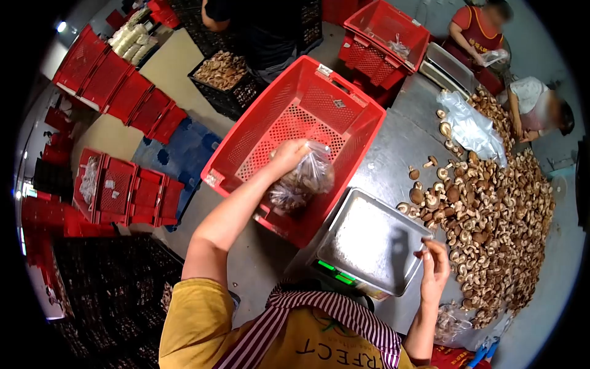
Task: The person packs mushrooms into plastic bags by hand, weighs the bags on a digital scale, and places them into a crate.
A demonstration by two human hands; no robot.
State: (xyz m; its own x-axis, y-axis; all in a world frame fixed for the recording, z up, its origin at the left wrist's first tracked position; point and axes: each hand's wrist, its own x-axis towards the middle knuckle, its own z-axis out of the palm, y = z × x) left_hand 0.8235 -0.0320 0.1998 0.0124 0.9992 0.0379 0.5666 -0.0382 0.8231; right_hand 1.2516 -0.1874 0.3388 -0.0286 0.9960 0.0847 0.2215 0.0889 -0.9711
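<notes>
My left hand [290,155] is closed on the gathered top of a clear plastic bag of mushrooms [314,173]. The bag hangs inside the near end of a large red plastic crate [369,132]; whether it touches the crate floor I cannot tell. My right hand [435,263] is raised by the right edge of a weighing scale, its fingers loosely curved and apart with nothing visible in them. A metal tray [362,240] tops the scale, above lit green displays [335,272]. Beside that hand spreads a big heap of brown mushrooms [491,221].
Clear plastic bags [470,126] lie on the metal table [393,147] by the heap. Another red crate [381,37] stands beyond. Stacked red crates [117,80] and a black crate of mushrooms [221,74] are at left. Two people work across the table; another stands behind the crate.
</notes>
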